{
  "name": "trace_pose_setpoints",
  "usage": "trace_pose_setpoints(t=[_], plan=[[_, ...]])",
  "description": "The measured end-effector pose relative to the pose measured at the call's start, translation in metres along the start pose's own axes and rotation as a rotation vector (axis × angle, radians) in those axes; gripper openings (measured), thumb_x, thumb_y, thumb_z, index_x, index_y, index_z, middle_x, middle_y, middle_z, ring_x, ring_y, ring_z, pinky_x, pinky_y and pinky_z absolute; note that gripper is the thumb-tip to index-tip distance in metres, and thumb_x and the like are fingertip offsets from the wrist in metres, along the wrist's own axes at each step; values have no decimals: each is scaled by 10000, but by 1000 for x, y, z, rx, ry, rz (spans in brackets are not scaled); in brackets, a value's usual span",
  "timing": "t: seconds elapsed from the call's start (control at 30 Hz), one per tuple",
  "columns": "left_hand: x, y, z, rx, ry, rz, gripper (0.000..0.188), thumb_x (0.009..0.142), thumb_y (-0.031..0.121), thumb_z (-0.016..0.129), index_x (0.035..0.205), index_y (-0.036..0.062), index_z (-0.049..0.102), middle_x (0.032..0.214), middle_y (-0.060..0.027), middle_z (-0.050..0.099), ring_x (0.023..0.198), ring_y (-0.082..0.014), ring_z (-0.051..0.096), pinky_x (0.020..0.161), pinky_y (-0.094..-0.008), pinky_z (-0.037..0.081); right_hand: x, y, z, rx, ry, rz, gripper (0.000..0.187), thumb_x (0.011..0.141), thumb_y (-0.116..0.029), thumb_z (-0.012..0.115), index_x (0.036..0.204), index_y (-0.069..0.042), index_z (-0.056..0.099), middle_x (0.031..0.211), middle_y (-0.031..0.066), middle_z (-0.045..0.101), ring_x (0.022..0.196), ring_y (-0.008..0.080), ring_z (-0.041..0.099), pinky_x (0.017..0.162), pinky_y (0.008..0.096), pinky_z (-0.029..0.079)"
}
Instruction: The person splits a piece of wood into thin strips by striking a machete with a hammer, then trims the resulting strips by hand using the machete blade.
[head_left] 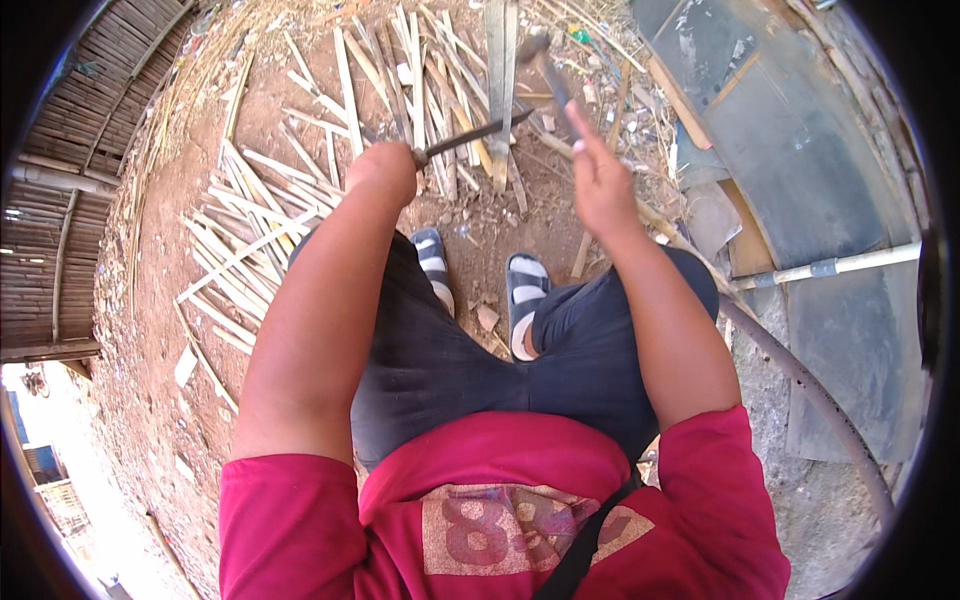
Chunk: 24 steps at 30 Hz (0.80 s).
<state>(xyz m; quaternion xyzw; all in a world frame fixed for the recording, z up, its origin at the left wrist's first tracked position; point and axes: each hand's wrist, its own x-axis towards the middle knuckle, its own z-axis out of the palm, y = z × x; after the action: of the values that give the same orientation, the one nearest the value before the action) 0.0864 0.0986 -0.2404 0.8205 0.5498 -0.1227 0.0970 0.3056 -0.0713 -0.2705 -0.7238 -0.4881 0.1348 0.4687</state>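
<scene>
My left hand (383,172) is closed round the handle of a long dark blade (470,136), which looks like a machete and points to the right. The blade passes across an upright-looking wooden plank (501,60); whether they touch I cannot tell. Held in my right hand (604,185), a hammer (552,78) is raised to the right of the plank, its dark head at the far end and a little blurred. Beyond and left of my left hand, many split wood strips (430,90) lie in a loose heap.
More pale strips (235,245) spread over the dirt ground (160,290) at left. My sandalled feet (525,290) stand close below the blade. On the right are dark sheet panels (775,130), a pale pipe (850,265) and a curved dark pipe (815,400). A bamboo wall (65,220) borders the left.
</scene>
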Motion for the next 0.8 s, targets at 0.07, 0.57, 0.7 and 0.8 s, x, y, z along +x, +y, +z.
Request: trace_pose_setpoints(t=[0.07, 0.57, 0.7, 0.8], plan=[[0, -6, 2, 10, -12, -12, 267, 916, 167, 649, 1156, 80, 723, 1175, -189, 710, 1124, -355, 678, 945, -460, 556, -3, -4, 2, 58, 54, -45, 480, 1063, -183, 448, 1507, -364, 481, 700, 59, 605, 569, 119, 517, 553, 329, 456], [9, -7, 7, 50, -73, 76, 280, 914, 181, 652, 1170, 89, 722, 1169, -175, 716, 1113, -336, 687, 950, -439, 552, -5, 39, 19, -414, -167, 128, 430, 1032, -317, 429, 1314, -15, 550, 876, 279, 678, 815, 478, 669, 761, 578, 499], [10, 1, 0, -17, -22, 12, 273, 915, 176, 648, 1169, 111, 723, 1193, -169, 709, 1126, -339, 680, 956, -436, 551, 1, 12, 4, -262, -77, 148, 345, 1024, -305, 445, 1145, -8, 573, 877, 305, 666, 853, 509, 645, 784, 594, 486], [7, -8, 5, -77, -36, -9, 282, 888, 150, 665, 1159, 103, 729, 1184, -174, 710, 1113, -344, 682, 946, -436, 558, -1, -19, -4, -154, 157, 70, 343, 1026, -312, 444, 1118, -4, 562, 877, 308, 664, 857, 505, 648, 775, 599, 479]])
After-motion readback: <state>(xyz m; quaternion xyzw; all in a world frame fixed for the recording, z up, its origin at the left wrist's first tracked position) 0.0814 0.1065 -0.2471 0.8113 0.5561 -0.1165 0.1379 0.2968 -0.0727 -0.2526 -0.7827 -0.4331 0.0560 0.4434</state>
